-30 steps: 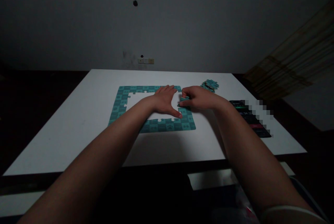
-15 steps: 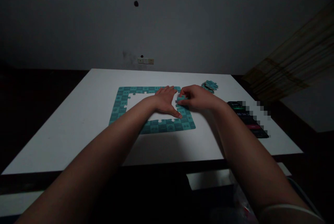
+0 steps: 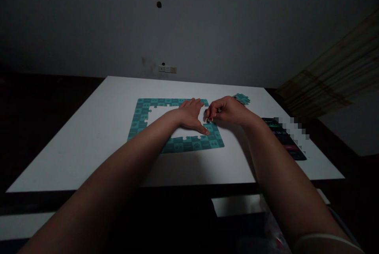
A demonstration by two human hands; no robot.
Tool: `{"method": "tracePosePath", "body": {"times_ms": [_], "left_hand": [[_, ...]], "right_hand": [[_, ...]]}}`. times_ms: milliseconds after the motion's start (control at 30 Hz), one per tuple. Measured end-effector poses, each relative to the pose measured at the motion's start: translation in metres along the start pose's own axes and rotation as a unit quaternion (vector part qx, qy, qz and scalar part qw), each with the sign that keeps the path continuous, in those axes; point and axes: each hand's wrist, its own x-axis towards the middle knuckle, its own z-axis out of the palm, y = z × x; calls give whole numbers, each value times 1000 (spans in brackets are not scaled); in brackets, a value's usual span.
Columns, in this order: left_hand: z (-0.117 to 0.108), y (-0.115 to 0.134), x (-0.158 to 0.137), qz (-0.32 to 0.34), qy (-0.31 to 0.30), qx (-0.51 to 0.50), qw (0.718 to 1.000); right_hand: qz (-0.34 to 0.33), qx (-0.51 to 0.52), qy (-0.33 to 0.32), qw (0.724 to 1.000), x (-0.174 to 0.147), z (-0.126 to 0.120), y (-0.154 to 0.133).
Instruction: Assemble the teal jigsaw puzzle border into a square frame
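Note:
A teal checkered jigsaw border point(image 3: 138, 112) lies on the white table, with white surface showing inside its notched inner edge. My left hand point(image 3: 191, 115) is spread flat over its right part, fingertips at the far strip and thumb on the right side. Close by, my right hand point(image 3: 227, 110) is closed in a pinch at the border's right side. Between its fingertips is a small puzzle piece point(image 3: 206, 116), partly hidden and held tilted; I cannot tell whether it touches the border.
A small pile of teal puzzle pieces point(image 3: 243, 98) lies beyond my right hand. To the right is a dark phone-like screen point(image 3: 284, 139), partly pixelated. The white table point(image 3: 83, 143) reaches toward a grey wall with sockets point(image 3: 167, 69). A curtain point(image 3: 328, 72) hangs at right.
The puzzle piece in my right hand has tilted, its teal face turning out of sight. My left hand stays spread on the border. The whole view has shifted slightly.

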Motion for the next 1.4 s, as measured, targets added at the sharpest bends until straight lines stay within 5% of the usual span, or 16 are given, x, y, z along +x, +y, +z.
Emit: {"method": "tracePosePath", "body": {"times_ms": [367, 533, 700, 867, 1100, 1400], "left_hand": [[-7, 8, -7, -6, -12, 31, 999], [-5, 3, -5, 0, -11, 16, 1000], [-5, -3, -4, 6, -6, 16, 1000], [-9, -11, -4, -24, -13, 43, 999], [-13, -25, -4, -23, -10, 66, 997], [-16, -27, -5, -19, -3, 40, 999]], "right_hand": [[116, -198, 121, 966, -4, -31, 28], [101, -104, 171, 975, 2, -21, 29], [86, 61, 91, 990, 0, -13, 21], [37, 66, 6, 997, -1, -9, 18], [73, 39, 107, 991, 8, 0, 26], [90, 84, 144, 982, 14, 9, 27]]}}
